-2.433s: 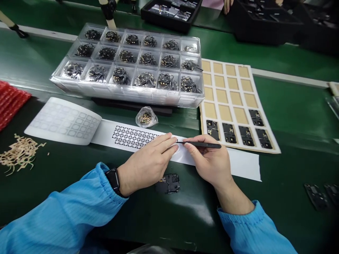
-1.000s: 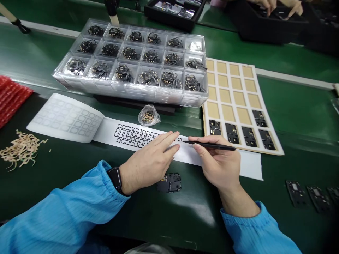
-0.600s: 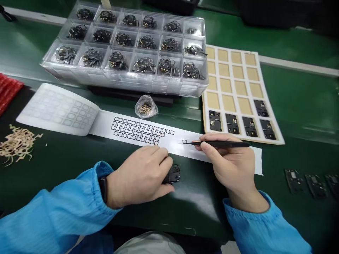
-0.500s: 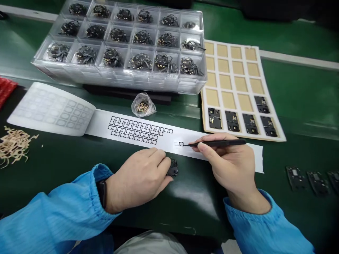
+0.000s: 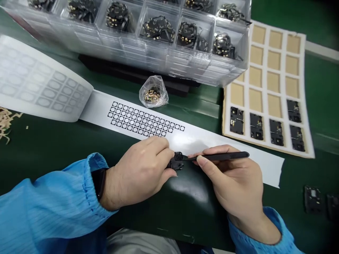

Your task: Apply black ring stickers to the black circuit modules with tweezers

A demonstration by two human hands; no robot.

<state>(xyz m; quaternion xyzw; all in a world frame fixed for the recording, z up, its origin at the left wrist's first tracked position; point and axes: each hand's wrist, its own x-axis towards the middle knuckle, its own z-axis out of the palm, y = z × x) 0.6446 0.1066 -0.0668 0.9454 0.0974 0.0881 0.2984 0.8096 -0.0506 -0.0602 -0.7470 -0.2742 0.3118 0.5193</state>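
1 black tweezer [image 5: 225,156] pinched in right hand [image 5: 235,187]; long axis crosswise, tip leftward at black board [image 5: 176,164] gripped by left hand [image 5: 137,173].

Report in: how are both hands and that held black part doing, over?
Left hand gripping black part. Right hand holding black tweezers, tips at the part. Left hand covers some of it.

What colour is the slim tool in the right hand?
The slim tool is black; the head view shows it best.
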